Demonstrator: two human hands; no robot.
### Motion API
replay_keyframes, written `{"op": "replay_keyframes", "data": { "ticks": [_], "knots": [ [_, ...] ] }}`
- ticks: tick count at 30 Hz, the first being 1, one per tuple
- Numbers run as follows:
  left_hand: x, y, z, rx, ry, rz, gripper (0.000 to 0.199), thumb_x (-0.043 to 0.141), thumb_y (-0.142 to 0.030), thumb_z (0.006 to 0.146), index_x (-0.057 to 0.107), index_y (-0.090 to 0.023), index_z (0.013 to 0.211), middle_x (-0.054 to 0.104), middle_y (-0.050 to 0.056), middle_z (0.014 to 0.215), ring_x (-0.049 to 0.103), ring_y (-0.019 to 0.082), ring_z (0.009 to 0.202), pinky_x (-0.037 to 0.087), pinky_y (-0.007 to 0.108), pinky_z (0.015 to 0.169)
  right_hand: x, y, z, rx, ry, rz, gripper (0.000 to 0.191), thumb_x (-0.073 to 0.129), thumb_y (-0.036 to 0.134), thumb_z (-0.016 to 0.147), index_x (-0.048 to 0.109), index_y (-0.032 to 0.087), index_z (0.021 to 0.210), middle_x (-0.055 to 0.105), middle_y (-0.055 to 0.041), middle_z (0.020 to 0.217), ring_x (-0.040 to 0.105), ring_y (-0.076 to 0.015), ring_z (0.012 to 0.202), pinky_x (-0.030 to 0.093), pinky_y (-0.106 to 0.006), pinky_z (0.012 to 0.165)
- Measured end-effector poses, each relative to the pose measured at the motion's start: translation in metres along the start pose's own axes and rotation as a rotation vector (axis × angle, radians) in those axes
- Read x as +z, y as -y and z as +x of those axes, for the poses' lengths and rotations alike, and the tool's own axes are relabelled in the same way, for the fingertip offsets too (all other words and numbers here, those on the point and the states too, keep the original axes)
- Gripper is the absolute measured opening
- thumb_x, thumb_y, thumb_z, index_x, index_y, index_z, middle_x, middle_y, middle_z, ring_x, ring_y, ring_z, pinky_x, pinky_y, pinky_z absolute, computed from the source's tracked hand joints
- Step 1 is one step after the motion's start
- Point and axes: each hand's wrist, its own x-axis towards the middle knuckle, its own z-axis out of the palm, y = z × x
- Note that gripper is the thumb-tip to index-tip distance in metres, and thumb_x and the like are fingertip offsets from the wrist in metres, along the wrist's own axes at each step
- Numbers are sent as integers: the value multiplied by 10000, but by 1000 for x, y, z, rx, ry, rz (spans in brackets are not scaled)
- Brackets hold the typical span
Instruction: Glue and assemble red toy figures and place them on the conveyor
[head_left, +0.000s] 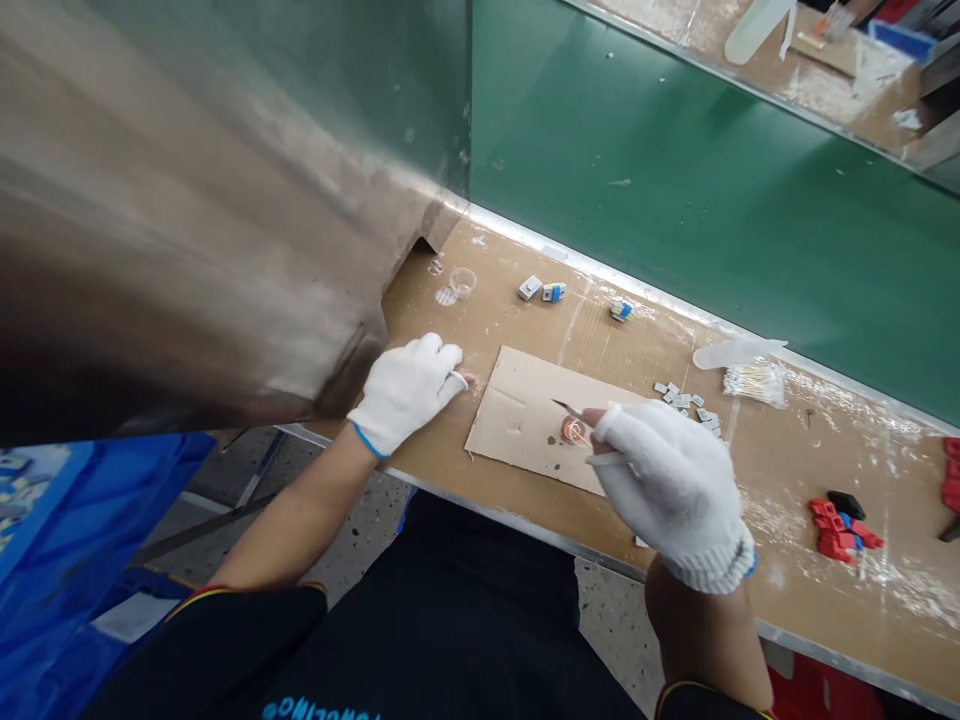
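A pointed tool (568, 409) juts from the right hand (667, 475) toward the left hand (411, 390).

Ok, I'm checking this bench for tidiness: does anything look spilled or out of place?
Yes: dark spots mark the cardboard sheet beside the small round container, perhaps drips, though I can't tell of what. Whitish patches also mar the brown tabletop around the red pieces, possibly residue or wear.

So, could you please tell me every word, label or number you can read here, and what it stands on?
No text reads with certainty.
Light blue lettering on the dark shirt: cut off by the picture's lower edge.
Small grey pieces: any markings are too small to read.
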Motion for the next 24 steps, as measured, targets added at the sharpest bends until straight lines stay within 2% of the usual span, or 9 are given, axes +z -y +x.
{"op": "replay_keyframes", "data": {
  "ticks": [3,6,8,11,14,17,19,22,24],
  "knots": [
    [15,9,2,33,-13,80,391,584,-564,1157,725,-247,976,680,161,1007,628,376,944,419,451,785,-13,-10,-12,41,-47,5,244,663,76,1073,718,297,1161,784,25,806,673,-178,631,520,-335,619],
    [15,14,0,166,-21,-20,410,598,-601,1144,709,-263,940,680,150,967,608,374,925,448,486,823,-22,-11,-20,67,-75,15,292,674,75,1061,750,311,1215,765,27,777,688,-185,621,544,-341,604],
    [5,14,-3,221,-191,-151,460,610,-670,1135,714,-267,939,682,134,945,600,356,905,465,499,850,-25,-10,-24,76,-89,30,331,670,65,1057,761,320,1247,783,21,797,719,-191,637,581,-345,614],
    [-13,2,-12,174,-484,-349,573,554,-779,1157,726,-261,984,714,136,1010,640,333,950,529,502,895,-25,-13,-34,90,-137,37,344,719,66,1048,788,328,1259,824,14,856,736,-183,653,615,-342,632],
    [-21,-23,-21,-41,-568,-957,696,572,-926,1099,717,-266,930,704,84,925,606,238,760,521,377,659,-21,-34,-47,202,-191,17,266,739,135,1042,814,330,1207,870,-5,955,785,-200,744,647,-359,712],
    [-16,-43,-22,-304,-405,-1621,746,770,-1009,921,698,-268,870,657,30,816,529,168,626,418,261,481,-8,-76,-53,502,-130,-24,135,669,233,997,788,294,1011,844,-24,924,760,-225,762,599,-386,739],
    [-9,-48,-18,-417,-283,-1859,721,926,-944,831,714,-257,882,654,20,842,524,132,619,350,191,424,6,-104,-49,662,46,-10,108,617,282,967,708,284,908,736,-2,776,668,-212,682,514,-369,689],
    [3,-49,-11,-534,-177,-2040,660,1018,-831,825,743,-237,914,660,34,921,620,119,705,295,113,395,31,-134,-33,680,295,7,104,593,278,920,690,279,959,740,-18,822,670,-233,753,491,-371,752],
    [9,-48,-9,-624,-127,-2117,626,1014,-788,868,743,-225,903,653,35,925,666,120,748,317,88,399,43,-143,-21,676,332,-16,121,603,271,918,699,277,991,780,-53,908,694,-258,840,492,-379,792]
  ]
}}
